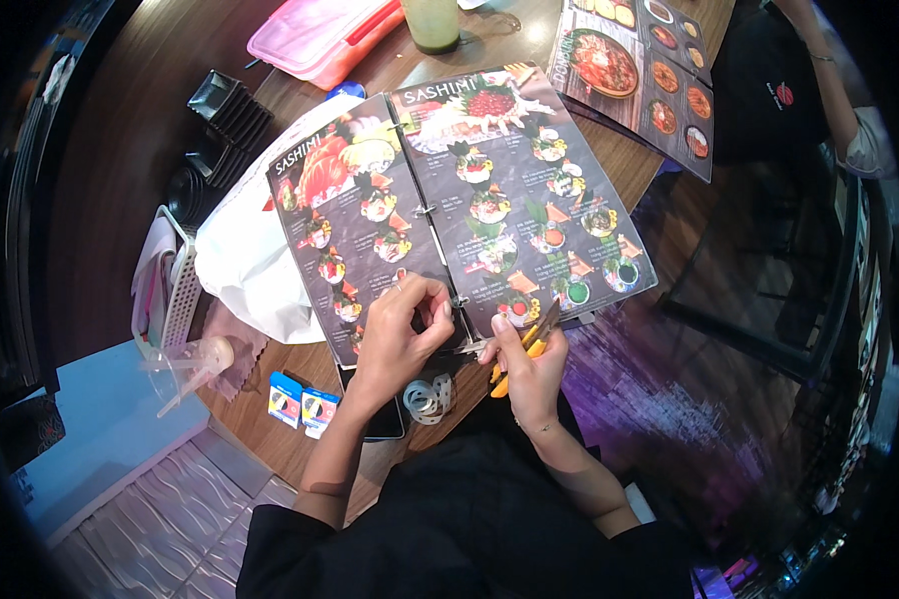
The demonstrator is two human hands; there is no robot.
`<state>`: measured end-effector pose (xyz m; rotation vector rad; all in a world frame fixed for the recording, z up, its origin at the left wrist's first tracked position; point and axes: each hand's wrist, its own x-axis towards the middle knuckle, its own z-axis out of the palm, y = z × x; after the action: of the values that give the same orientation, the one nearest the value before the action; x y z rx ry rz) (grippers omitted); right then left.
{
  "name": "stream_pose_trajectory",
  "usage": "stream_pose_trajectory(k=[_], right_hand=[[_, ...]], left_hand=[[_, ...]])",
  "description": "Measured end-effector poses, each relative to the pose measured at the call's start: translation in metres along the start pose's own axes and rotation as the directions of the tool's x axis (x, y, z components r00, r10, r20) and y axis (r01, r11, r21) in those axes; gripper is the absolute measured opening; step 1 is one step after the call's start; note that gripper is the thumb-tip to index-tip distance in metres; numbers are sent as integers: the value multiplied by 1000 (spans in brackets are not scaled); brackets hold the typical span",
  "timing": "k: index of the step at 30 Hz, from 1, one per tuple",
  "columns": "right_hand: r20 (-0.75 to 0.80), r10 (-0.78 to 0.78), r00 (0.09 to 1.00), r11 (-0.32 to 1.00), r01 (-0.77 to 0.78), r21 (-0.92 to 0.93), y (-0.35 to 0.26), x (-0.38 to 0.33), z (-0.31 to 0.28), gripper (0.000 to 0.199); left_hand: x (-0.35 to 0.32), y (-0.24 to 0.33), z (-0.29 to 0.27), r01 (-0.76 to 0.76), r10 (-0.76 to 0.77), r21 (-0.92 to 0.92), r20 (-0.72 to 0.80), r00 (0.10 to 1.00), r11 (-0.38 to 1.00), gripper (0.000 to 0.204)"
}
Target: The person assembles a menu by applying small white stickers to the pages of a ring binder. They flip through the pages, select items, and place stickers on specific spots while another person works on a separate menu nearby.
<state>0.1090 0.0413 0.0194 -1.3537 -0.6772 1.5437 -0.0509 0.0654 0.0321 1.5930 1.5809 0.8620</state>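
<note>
Crowding the menu are boxes and rolls.

Black short-sleeved top, a finger ring, seemingly a thin bracelet.

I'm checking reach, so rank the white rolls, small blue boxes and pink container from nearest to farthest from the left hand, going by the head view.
From the left hand:
1. White rolls: just below it, slightly right.
2. Small blue boxes: lower left.
3. Pink container: upper left, beyond the open menu.
</note>
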Motion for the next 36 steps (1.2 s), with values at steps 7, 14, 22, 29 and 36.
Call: stream_pose_trajectory(k=[7,14,22,29,36], right_hand=[[-48,-54,997,995,58,87,2,6,-5,11],[-28,-31,999,998,32,57,5,6,-6,12],[7,-42,999,997,41,61,6,9,-10,17],[18,-69,997,998,68,7,4,10,-15,19],[79,-83,993,996,86,-31,-1,4,-6,23]], left_hand=[[-21,-12,-4,103,-102,-89,14,995,991,8],[-27,-16,-18,165,-187,-212,-89,978,963,6],[-26,-24,-85,106,-173,-186,-391,904,977,10],[-78,-45,-122,181,-209,-110,-657,724,977,13],[-136,-89,-117,329,-162,102,-714,681,939,7]])
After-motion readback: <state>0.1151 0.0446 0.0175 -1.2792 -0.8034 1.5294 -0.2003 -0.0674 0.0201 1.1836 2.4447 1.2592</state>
